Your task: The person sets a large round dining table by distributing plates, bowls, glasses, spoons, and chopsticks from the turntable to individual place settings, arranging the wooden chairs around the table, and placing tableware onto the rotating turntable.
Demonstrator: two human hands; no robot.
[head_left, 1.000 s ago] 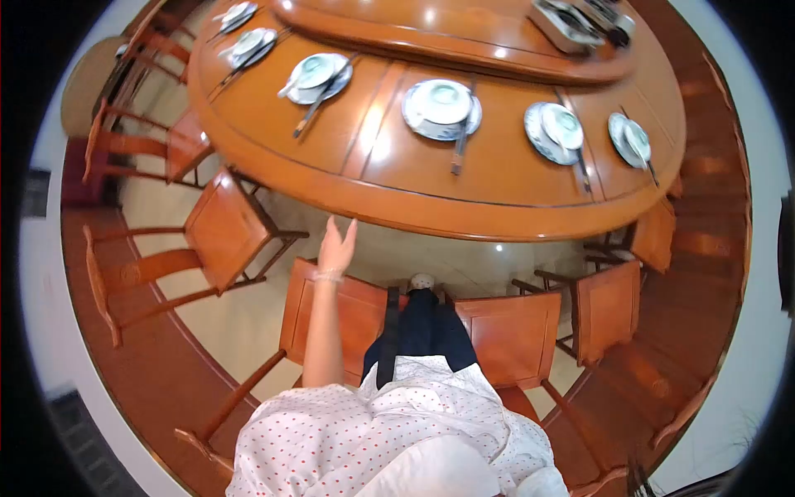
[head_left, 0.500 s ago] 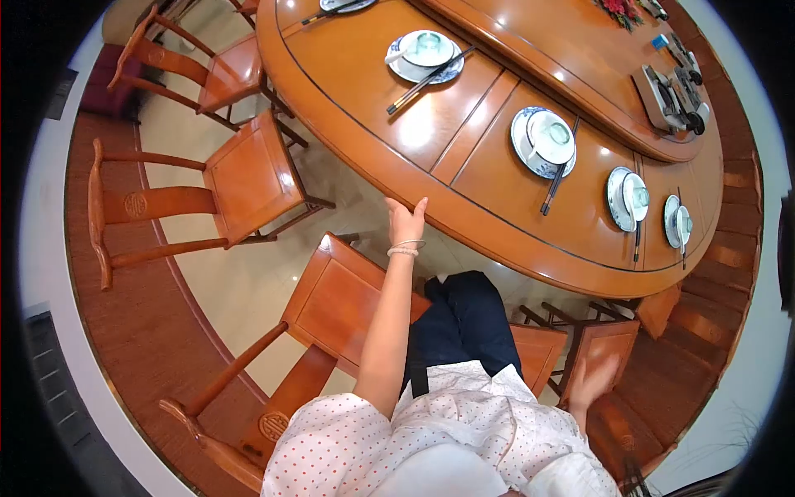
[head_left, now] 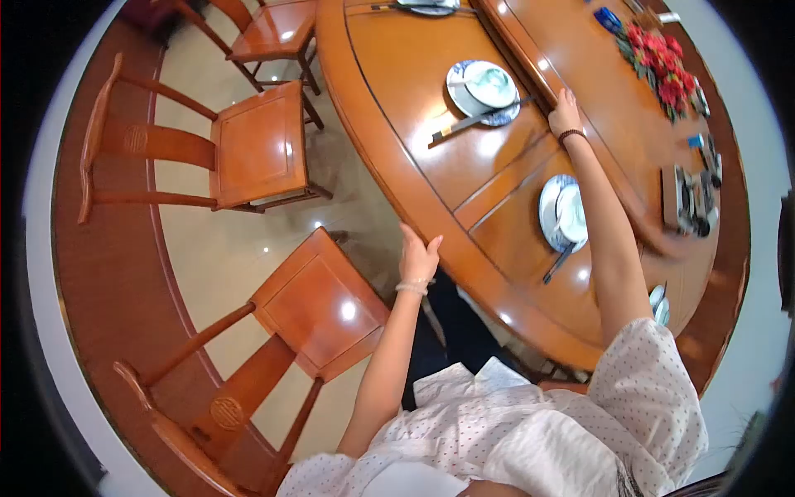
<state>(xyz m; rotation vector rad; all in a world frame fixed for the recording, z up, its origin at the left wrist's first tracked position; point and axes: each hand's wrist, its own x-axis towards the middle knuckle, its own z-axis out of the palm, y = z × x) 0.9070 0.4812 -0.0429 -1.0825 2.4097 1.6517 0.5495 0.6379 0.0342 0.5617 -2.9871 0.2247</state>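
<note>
My left hand rests at the outer edge of the round wooden table, its thumb and fingers apart. My right hand reaches across the table to the rim of the raised wooden turntable, and its fingers close over that rim. Left of my right hand is a blue-and-white place setting with a plate, a bowl and dark chopsticks. Another plate with a bowl and chopsticks lies below it, partly hidden by my right forearm.
A wooden armchair stands close at my left, with another chair beyond it. On the turntable are red flowers and a tray of dark items. More tableware sits at the right edge.
My right hand has risen from low beside my body to the turntable rim. My left hand stays at the table edge. The view has swung right and come nearer the table.
</note>
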